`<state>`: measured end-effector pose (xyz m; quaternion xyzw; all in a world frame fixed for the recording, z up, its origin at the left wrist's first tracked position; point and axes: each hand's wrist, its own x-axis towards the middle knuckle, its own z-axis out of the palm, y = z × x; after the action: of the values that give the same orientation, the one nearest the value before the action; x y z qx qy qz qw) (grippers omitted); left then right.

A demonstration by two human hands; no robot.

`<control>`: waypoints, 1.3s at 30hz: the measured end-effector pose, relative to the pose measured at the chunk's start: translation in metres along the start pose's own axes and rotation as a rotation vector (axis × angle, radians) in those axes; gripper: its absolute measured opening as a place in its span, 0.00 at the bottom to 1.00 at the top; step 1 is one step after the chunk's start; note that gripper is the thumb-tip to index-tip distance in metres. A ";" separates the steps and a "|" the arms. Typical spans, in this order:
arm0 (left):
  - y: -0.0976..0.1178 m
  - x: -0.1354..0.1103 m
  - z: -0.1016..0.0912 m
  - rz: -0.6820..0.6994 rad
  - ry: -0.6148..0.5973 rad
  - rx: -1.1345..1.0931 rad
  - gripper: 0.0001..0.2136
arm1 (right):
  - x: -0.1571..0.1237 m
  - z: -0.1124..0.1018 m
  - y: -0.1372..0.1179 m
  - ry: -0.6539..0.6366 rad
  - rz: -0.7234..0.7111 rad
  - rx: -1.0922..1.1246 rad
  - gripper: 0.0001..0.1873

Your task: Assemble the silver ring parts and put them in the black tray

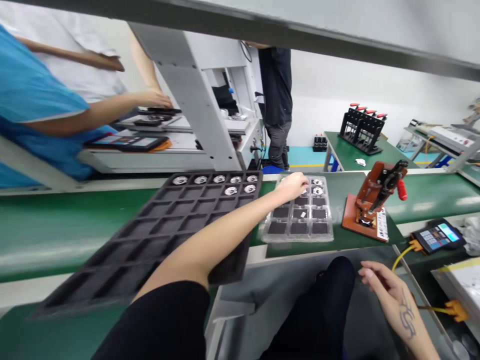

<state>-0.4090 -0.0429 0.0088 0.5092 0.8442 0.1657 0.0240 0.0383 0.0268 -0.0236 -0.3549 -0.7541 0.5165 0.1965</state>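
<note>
Clamp stands beside plastic tray, grip of left fingers unclear, right fingers loose.

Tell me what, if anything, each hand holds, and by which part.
The left hand is at the clear tray; any hold cannot be told. The right hand holds nothing visible.

Bright, Even Light With Streaky Glare and Softened Edges

The room is brightly lit, seemingly from above, and the white wall is close to washed out. Pale glare streaks the green conveyor belt, and small glints dot the clear plastic tray. The handheld controller's screen glows pale cyan. Shade dulls the black sleeve and dark trousers. The blue garment at left is smeared, while wide-angle distortion stretches the black compartment tray toward the lower left.
</note>
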 end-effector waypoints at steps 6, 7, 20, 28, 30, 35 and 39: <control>0.047 0.043 0.022 -0.079 -0.200 0.027 0.17 | -0.035 -0.033 0.020 0.113 0.076 -0.039 0.33; 0.047 0.044 0.022 -0.096 -0.225 0.026 0.17 | -0.042 -0.039 0.026 0.131 0.092 -0.043 0.32; 0.104 0.016 -0.008 0.065 -0.019 -0.047 0.06 | -0.084 -0.064 0.036 0.218 0.059 -0.005 0.30; 0.272 -0.071 -0.007 1.139 0.177 -0.425 0.06 | -0.085 -0.095 -0.027 0.383 -0.238 0.032 0.19; 0.306 -0.083 -0.005 1.409 0.311 -0.469 0.07 | -0.083 -0.104 -0.045 0.391 -0.326 0.070 0.26; 0.356 -0.086 0.001 1.566 0.334 -0.489 0.10 | -0.095 -0.128 -0.060 0.455 -0.332 -0.049 0.20; 0.382 -0.084 0.008 1.627 0.334 -0.516 0.10 | -0.109 -0.143 -0.054 0.516 -0.278 -0.097 0.17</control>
<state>-0.0418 0.0493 0.1064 0.9022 0.1466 0.3901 -0.1113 0.1884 0.0258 0.0895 -0.3769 -0.7444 0.3406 0.4334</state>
